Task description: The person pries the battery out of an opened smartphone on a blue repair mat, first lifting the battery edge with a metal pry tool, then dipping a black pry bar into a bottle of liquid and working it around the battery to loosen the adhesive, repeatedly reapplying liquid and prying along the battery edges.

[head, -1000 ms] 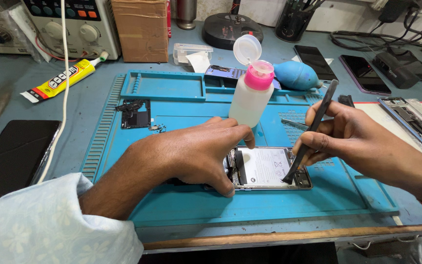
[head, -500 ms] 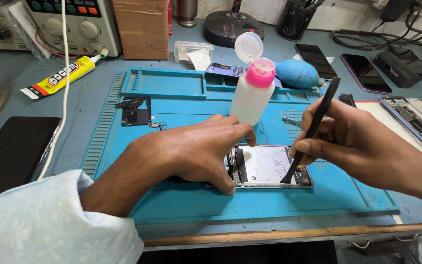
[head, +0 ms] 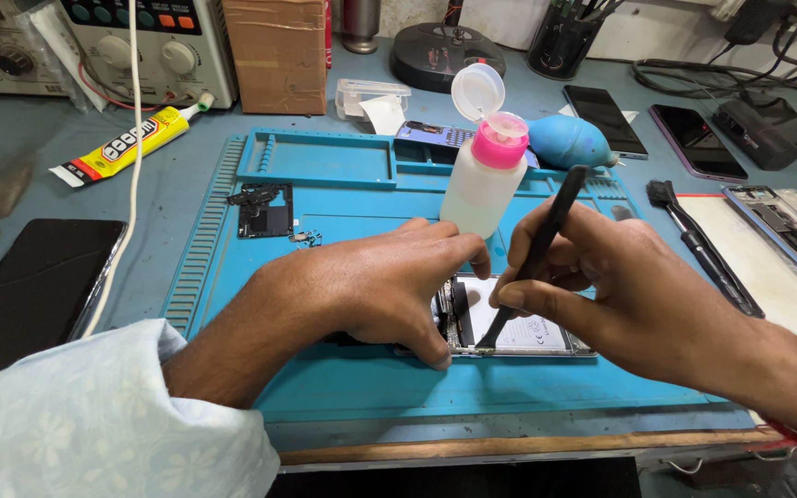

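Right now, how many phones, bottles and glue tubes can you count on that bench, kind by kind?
Opened phone under the hands: 1
Closed dark phones lying flat: 3
Bottle with pink cap: 1
Yellow glue tube: 1
Total: 6

The left hand steadies the opened phone; the right hand holds a black tool.

The right hand [head: 629,295] has tilted its black tool [head: 532,258] more upright.

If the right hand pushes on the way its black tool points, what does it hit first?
The right hand aims the black tool down-left; its tip already seems to rest on the opened phone, beside the left hand's fingers, though depth is unclear.
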The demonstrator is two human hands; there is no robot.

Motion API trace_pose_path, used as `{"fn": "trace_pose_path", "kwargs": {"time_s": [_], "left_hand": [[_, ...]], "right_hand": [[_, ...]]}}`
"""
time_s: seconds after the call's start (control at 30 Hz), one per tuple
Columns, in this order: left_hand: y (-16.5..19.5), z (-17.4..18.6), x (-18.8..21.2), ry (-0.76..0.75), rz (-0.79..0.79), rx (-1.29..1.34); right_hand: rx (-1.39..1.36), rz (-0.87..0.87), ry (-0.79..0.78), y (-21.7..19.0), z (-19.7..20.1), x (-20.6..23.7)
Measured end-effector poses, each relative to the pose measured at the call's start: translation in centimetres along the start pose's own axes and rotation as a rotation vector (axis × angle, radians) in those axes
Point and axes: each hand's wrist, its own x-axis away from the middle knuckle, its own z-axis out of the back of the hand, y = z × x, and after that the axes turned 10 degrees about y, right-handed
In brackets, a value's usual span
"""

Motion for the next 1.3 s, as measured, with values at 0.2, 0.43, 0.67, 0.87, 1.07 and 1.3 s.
{"fn": "trace_pose_path", "kwargs": {"time_s": [0.2, 0.43, 0.67, 0.87, 1.07, 1.3], "left_hand": [[-0.2, -0.1, -0.1, -0.004, 0.010, -0.033], [-0.6, -0.3, -0.2, 0.018, -0.039, -0.002], [-0.8, -0.4, -0.3, 0.012, -0.031, -0.015], [-0.4, -0.1, -0.3, 0.004, -0.032, -0.019], [-0.7, 0.0, -0.5, -0.013, -0.006, -0.012], [-0.7, -0.2, -0.4, -0.003, -0.007, -0.023]], "right_hand": [[-0.054, 0.125, 0.017, -0.4, -0.8, 0.1], [0.015, 0.024, 0.068, -1.0, 1.2, -0.9], [-0.276, 0.103, 0.503, 0.9, 5.7, -6.4], [-0.417, 0.053, 0.414, 4.4, 6.2, -9.9], [-0.484, -0.078, 0.422, 6.2, 5.8, -10.7], [-0.647, -0.281, 0.379, 8.2, 5.4, -11.2]]}}
